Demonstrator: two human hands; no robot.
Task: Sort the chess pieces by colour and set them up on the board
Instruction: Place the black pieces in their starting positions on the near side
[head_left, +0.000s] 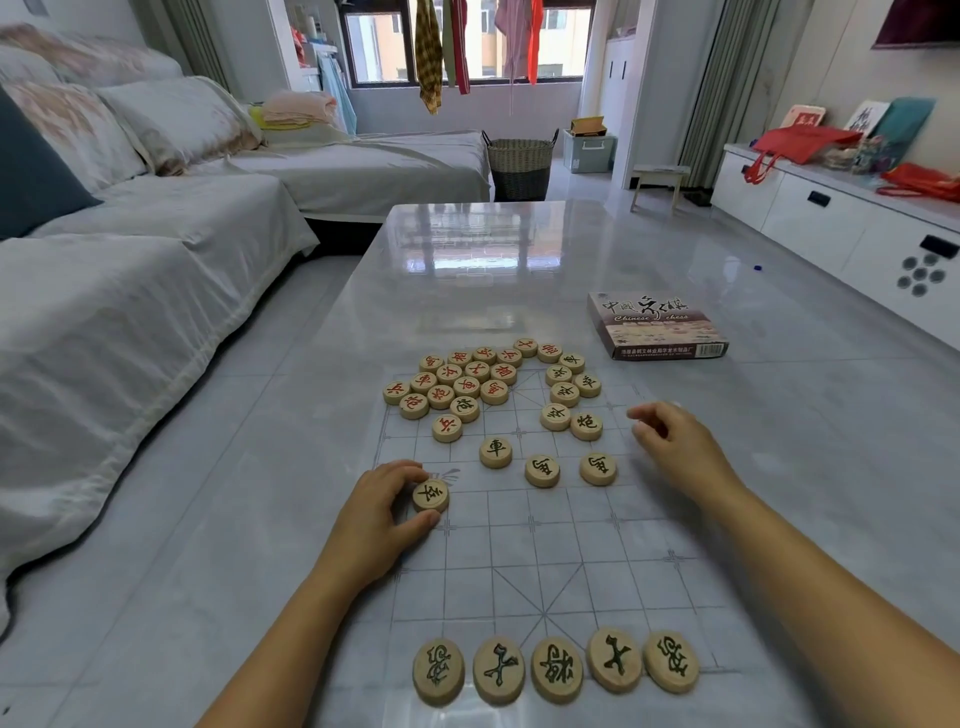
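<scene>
The left hand (374, 525) pinches a black-marked disc (430, 495) by its rim, fingers (410, 470) on the far edge and thumb on the near edge. The disc lies flat at the board's (571, 561) 9 o'clock edge. The right hand (680, 447) hovers at 2 o'clock, its fingers loosely curled with nothing seen in them.

These discs look like small, rigid wooden pucks: light, hard and unlikely to break. The board is a thin clear sheet on a glossy counter (467, 249), so a disc will probably slide at a nudge and the sheet may creep with it. A rim pinch like this one suits lifting. A fingertip pressed on the top face would do for sliding.

The red pile (457, 379) is packed edge to edge at 11 o'clock, so those discs are best taken from the outside of the cluster, or by tipping one up, since side grips inside it are blocked. The loose black discs (566, 393) at 1 o'clock and the three (542, 470) near the centre stand apart and leave room for fingers. A row (556, 670) of five black discs is set at 6 o'clock.
</scene>
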